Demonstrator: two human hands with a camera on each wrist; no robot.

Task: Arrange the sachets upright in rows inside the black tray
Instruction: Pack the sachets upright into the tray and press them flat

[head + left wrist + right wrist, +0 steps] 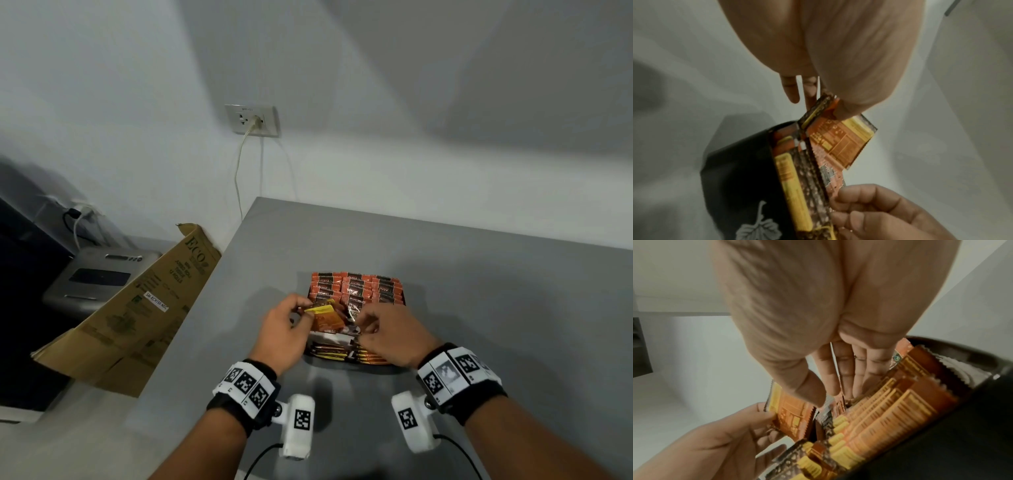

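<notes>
Many sachets (356, 289) upright in black tray (972, 356) — one sachet (325, 317) in left hand (284, 329), right hand (394, 337) among them.

Readable print
The cardboard box (137, 308) reads "ECO", and its white sticker (157, 296) reads "SM-ECH155-NDC"; the sachet print is blurred.

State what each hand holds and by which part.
Left hand pinches an orange sachet by its upper end. Right hand has its fingers among the sachets in the tray; whether it grips one is unclear.

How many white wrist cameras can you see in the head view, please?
2: the left wrist camera hangs beneath the left wristband, and the right wrist camera beneath the right wristband, both above the grey table. None appears hidden.
</notes>
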